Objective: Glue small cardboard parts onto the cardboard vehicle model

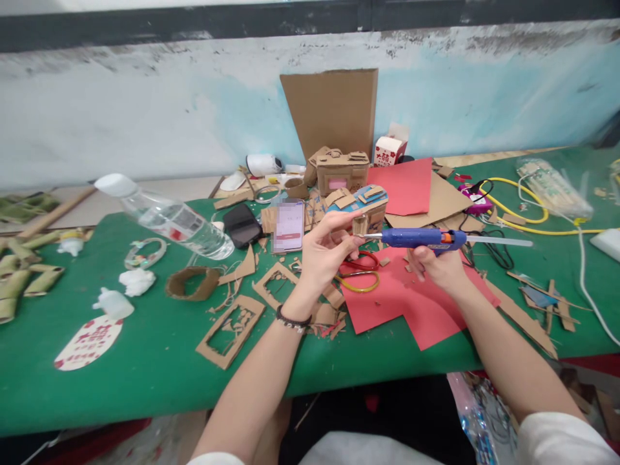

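My right hand grips a blue hot glue gun, its nozzle pointing left and a clear glue stick sticking out behind. Pinched in my left hand is a small piece of cardboard, with the nozzle tip right beside it; whether they touch I cannot tell. Just behind lies a cardboard piece with a blue printed top. Scissors with red and yellow handles rest below my hands, partly over red paper. A cardboard camera-like box stands farther back.
A water bottle stands at the left near a phone and a black case. Cardboard frames and scraps litter the green table. Yellow cable and a white cord run along the right. A cardboard sheet leans on the wall.
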`<state>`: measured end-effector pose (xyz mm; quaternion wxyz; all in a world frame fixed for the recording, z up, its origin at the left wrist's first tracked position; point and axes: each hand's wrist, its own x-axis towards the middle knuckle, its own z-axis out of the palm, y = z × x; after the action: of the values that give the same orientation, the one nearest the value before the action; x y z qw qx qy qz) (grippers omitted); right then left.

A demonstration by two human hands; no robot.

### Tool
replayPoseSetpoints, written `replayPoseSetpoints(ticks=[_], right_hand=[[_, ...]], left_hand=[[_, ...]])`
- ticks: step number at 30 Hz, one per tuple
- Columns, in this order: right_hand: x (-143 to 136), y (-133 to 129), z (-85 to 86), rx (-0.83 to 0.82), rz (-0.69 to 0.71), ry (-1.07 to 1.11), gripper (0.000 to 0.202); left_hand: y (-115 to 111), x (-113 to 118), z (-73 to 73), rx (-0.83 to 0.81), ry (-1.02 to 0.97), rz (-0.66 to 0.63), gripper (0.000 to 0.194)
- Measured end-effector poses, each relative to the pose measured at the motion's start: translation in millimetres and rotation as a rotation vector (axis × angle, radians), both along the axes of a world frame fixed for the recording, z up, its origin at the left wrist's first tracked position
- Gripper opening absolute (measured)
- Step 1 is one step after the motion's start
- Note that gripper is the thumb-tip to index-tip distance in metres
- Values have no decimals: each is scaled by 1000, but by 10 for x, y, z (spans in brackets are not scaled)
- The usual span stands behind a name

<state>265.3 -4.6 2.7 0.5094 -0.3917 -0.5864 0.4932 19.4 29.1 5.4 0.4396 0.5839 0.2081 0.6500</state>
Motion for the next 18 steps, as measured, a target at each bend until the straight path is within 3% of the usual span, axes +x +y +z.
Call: replayPoseSetpoints(ticks=[7, 18], right_hand=[[3, -10, 15, -6, -7, -23, 59], [19, -5, 3, 5, -9, -38, 60]], left_hand=[[-4, -6, -20, -20, 59, 51, 36], [-5, -18, -10, 3, 54, 27, 37]])
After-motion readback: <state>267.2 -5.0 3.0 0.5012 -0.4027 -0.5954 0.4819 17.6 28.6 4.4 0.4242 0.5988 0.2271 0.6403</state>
